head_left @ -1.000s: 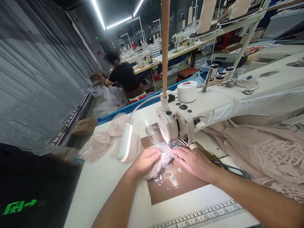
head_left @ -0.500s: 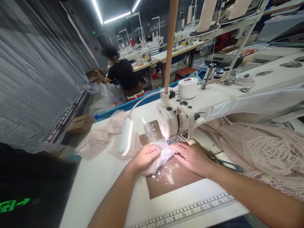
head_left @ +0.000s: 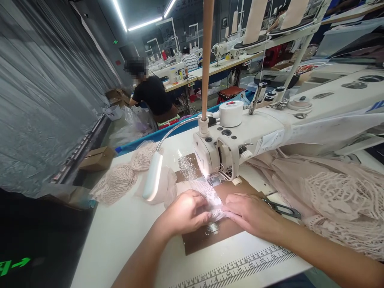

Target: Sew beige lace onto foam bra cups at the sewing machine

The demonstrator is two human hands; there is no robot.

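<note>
A piece of pale lace fabric point(head_left: 207, 190) lies under the head of a white sewing machine point(head_left: 207, 150), lit brightly near the needle. My left hand point(head_left: 187, 212) is closed on the fabric's near left part, thumb and fingers gripping it. On the right, my right hand point(head_left: 247, 212) pinches the near edge of the same fabric between thumb and fingers. Both hands are a little in front of the presser foot, over a brown plate point(head_left: 198, 242) on the table. The needle tip is too small to make out.
A bendy lamp point(head_left: 153, 176) stands left of the machine, beside pale lace pieces point(head_left: 115, 182). Thread snips point(head_left: 283, 209) lie right of my right hand, before a heap of beige lace point(head_left: 333, 192). A ruler strip point(head_left: 240, 272) runs along the front edge. A person point(head_left: 153, 94) sits farther back.
Both hands have moved toward me, away from the needle. The lace, bunched before, is now spread flatter between them and the machine. The view has shifted slightly.
</note>
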